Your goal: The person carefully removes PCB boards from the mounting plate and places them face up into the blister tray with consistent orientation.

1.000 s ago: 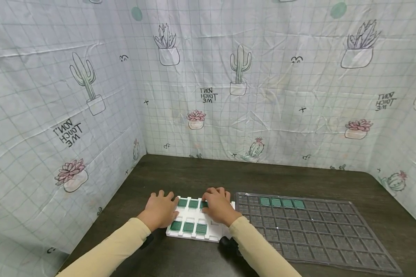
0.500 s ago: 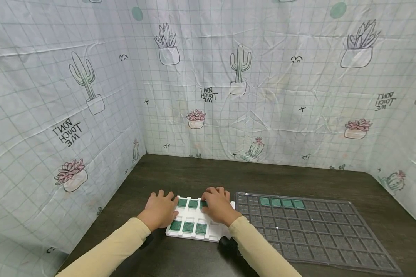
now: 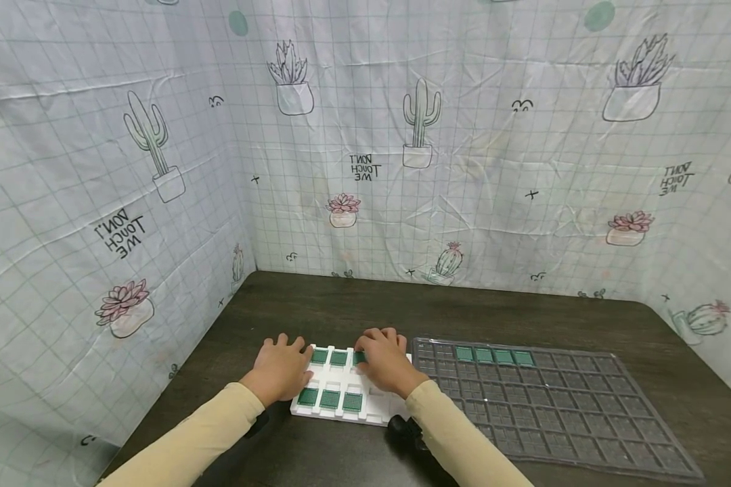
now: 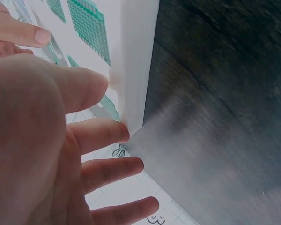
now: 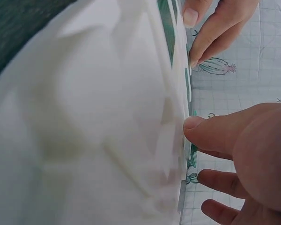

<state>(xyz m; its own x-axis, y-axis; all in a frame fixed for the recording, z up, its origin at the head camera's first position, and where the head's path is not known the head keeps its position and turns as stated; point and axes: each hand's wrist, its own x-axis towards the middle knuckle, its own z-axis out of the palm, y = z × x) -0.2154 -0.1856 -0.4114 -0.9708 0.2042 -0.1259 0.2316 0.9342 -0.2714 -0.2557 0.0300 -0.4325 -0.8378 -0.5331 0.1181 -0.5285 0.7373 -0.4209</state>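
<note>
A white tray lies on the dark table, with green square chips in its slots in two rows. My left hand rests at the tray's left end, its fingers spread and fairly straight; in the left wrist view, thumb and index fingertip touch the white edge. Over the back row, my right hand has thumb and index finger at opposite edges of a green chip, which it seems to pinch in its slot. The right wrist view shows the thumb at the tray, the index finger mostly hidden.
A clear gridded plastic tray lies to the right, with several green chips in its back row. Near my right forearm is a black object. A patterned curtain encloses the table at the back and sides.
Both hands have stayed almost in place. The head view has shifted very slightly; the trays and the chips in them look the same.
</note>
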